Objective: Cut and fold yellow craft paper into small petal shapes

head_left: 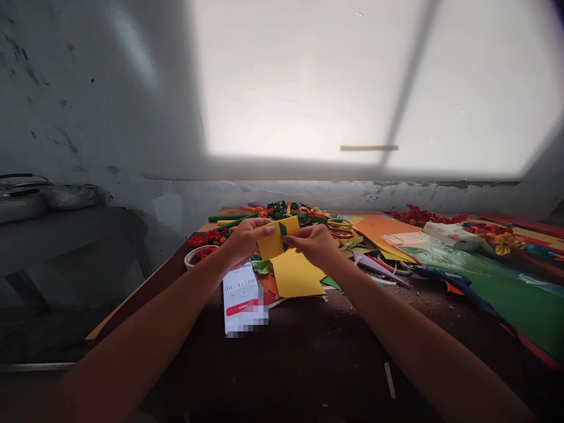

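Observation:
A small yellow piece of paper is pinched by my left hand, its thumb lying on the near face. Against that paper stands a narrow dark green paper piece, and the fingertips of my right hand are closed on it. The green piece is partly hidden by those fingers. Below both hands a larger yellow sheet lies on the table. A phone showing a running timer lies just under my left wrist.
Behind my hands is a pile of paper flowers and green stems. Red-handled scissors lie to the right, near orange sheets and a tissue pack. A tape roll sits at left. Paper scraps dot the dark table.

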Motion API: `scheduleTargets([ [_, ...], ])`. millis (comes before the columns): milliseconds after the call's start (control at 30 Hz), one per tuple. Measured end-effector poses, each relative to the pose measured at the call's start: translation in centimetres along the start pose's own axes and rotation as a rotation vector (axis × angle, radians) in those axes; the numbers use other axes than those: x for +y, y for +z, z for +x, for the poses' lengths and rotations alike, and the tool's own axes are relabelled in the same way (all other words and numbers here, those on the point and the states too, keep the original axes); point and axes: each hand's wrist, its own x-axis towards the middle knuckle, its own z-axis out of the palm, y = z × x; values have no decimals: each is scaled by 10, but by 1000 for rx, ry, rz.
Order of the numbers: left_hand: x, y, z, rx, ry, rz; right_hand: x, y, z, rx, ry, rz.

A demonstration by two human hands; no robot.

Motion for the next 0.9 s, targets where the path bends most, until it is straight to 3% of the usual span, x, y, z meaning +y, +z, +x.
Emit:
scheduleTargets([
  [200, 1, 0, -1, 25, -11, 10, 0, 0, -2, 64, -79, -221],
  [400, 3, -1, -1, 11, -7, -28, 2, 1, -1, 121, -65, -244],
  [733, 4, 0, -3, -14, -12, -21, 8, 2, 1, 106, -70, -191],
  [900, -1, 1, -2, 45, 40, 67, 6, 4, 0, 112, -76, -193],
])
